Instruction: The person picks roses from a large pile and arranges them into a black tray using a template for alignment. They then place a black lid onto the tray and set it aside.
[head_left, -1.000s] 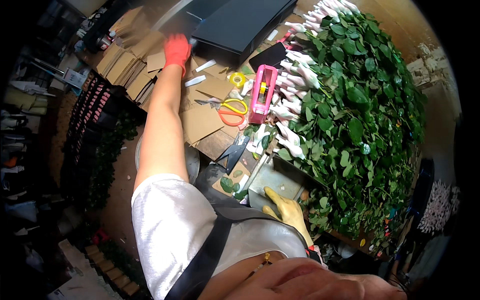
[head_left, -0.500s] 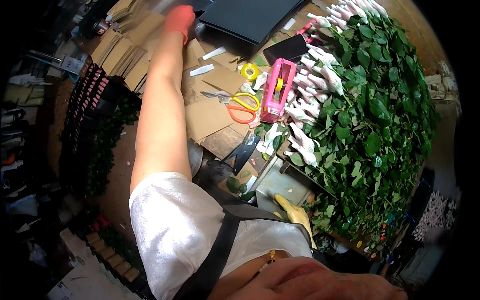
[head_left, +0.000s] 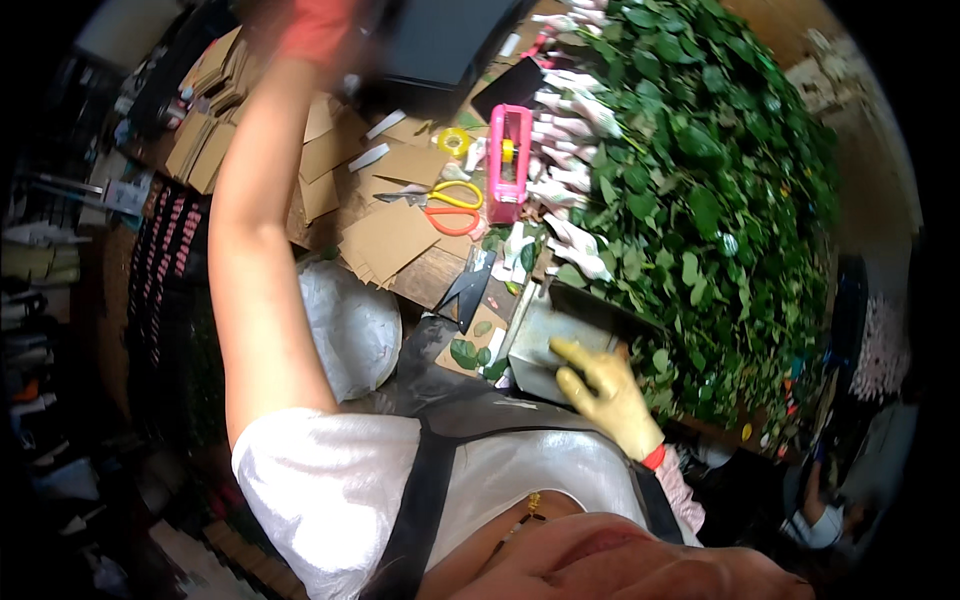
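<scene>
My left arm reaches to the far left, its coral-gloved left hand (head_left: 318,35) blurred by motion beside a black box-like case (head_left: 440,45); its fingers and anything in them cannot be made out. My right hand (head_left: 603,395), in a yellow glove, hovers at the near side of a grey metal tray (head_left: 540,330). Its fingers are apart and it holds nothing. Beyond the tray lie a black hinged tool (head_left: 470,285), scissors (head_left: 428,194) with yellow and orange handles, a pink tape dispenser (head_left: 508,180) and a yellow tape roll (head_left: 454,141).
Leafy green stems (head_left: 690,190) with white-netted flower heads (head_left: 575,245) pile up on the right. Brown cardboard pieces (head_left: 390,240) lie mid-table, with more stacks (head_left: 205,150) at the far left. A dark phone (head_left: 506,88) and a white-lined bin (head_left: 350,330) are also in view.
My left hand has moved toward the far edge and left, partly leaving the picture. My right hand has come further into view over the tray's near side. The whole view has shifted.
</scene>
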